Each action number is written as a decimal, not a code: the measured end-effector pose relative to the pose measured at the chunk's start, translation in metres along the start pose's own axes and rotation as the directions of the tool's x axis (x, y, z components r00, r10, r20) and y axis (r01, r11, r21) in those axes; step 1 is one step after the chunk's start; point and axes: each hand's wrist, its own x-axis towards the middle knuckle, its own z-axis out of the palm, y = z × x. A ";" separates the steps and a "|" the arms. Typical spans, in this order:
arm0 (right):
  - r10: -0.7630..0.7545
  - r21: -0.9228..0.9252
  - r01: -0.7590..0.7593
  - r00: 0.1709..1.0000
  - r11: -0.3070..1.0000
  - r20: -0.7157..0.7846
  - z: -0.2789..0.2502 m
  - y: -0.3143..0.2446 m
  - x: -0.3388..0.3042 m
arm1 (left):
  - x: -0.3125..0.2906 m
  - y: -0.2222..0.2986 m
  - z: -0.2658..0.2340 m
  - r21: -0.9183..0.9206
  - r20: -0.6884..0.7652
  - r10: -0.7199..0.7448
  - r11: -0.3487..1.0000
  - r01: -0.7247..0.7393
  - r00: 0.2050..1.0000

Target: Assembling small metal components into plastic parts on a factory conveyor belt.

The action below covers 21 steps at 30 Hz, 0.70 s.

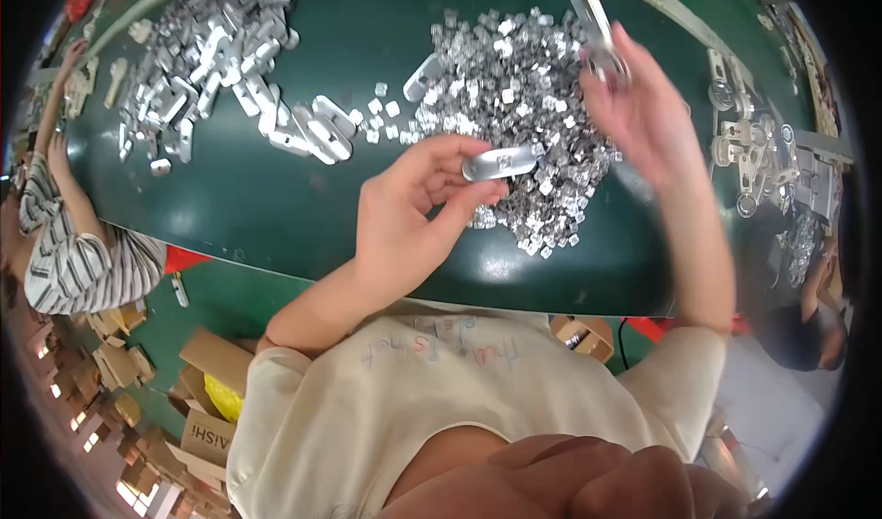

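Note:
My left hand (409, 211) pinches an oblong, round-ended metal plate (524, 161) between thumb and fingers, held level above the table. A small square metal piece (503, 162) sits at the middle of that plate. Raised at the right, my right hand (643, 106) grips a long silvery metal strip (588, 6) with a rounded part near the fingers; its lower end is partly hidden. Under and between both hands spreads a heap of small square metal pieces (514, 96). One loose oblong plate (422, 77) lies against the heap's left side.
A larger pile of oblong metal plates (220, 60) covers the table's far left, trailing toward the middle. Flat metal parts with rings (749, 156) lie at the right. The green table (266, 207) ends just before my body. Co-workers (87, 262) are at both sides; cardboard boxes (207, 432) stand below left.

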 end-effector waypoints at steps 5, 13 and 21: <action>-0.307 0.046 0.305 0.950 0.951 0.053 -0.043 -0.071 0.110 | -0.004 -0.005 -0.001 -0.005 0.002 -0.004 1.000 0.004 1.000; -0.319 -0.905 0.419 0.869 0.071 0.377 -0.059 -0.070 -0.001 | -0.006 -0.011 -0.001 -0.049 -0.021 0.038 0.998 -0.039 0.999; -0.261 -0.921 0.390 0.890 0.009 0.375 -0.111 -0.041 -0.042 | -0.001 -0.001 -0.003 -0.038 0.027 0.012 0.999 -0.011 1.000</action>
